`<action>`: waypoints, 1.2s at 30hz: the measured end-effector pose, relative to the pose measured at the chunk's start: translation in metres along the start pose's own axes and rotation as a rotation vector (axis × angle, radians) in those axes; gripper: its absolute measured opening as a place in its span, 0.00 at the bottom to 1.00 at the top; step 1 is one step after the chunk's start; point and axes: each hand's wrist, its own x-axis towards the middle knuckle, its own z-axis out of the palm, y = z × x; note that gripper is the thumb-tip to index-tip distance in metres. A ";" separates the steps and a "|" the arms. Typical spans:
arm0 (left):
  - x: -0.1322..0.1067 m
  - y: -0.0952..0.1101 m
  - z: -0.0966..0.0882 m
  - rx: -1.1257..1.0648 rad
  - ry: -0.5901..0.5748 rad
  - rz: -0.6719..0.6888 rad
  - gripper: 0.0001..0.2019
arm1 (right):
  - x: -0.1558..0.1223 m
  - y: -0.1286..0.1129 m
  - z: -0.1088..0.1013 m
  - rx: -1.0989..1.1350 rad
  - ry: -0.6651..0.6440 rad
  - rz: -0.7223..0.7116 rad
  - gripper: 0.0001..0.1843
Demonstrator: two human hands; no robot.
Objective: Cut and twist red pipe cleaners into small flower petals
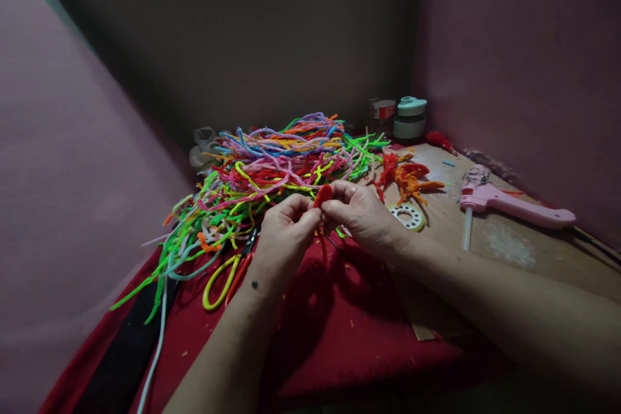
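Observation:
Between my two hands, above the red cloth [310,336], is a small loop of red pipe cleaner [323,195]. My left hand [286,233] pinches its lower left side between thumb and forefinger. From the other side my right hand [359,213] grips it the same way, its fingers curled in. Just behind both hands rises a big tangled heap of coloured pipe cleaners [286,155]. Left of my left wrist lie scissors with yellow and red handles [220,281], their blades partly hidden by the heap.
On the brown board at right lie a pink glue gun [519,204] with a glue stick, a white disc with holes [407,215] and red and orange pipe-cleaner pieces [412,178]. A teal-lidded container [410,118] stands behind. A white cord [158,349] runs down the left.

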 end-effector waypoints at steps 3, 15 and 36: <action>-0.001 -0.001 0.002 0.008 0.029 0.008 0.07 | 0.000 0.000 0.000 -0.021 -0.007 0.000 0.04; -0.002 -0.002 0.005 0.034 0.038 0.058 0.06 | 0.001 0.004 0.000 0.066 0.005 -0.004 0.04; -0.002 0.002 -0.002 -0.346 -0.091 -0.041 0.07 | 0.002 -0.002 -0.004 0.438 -0.150 0.103 0.13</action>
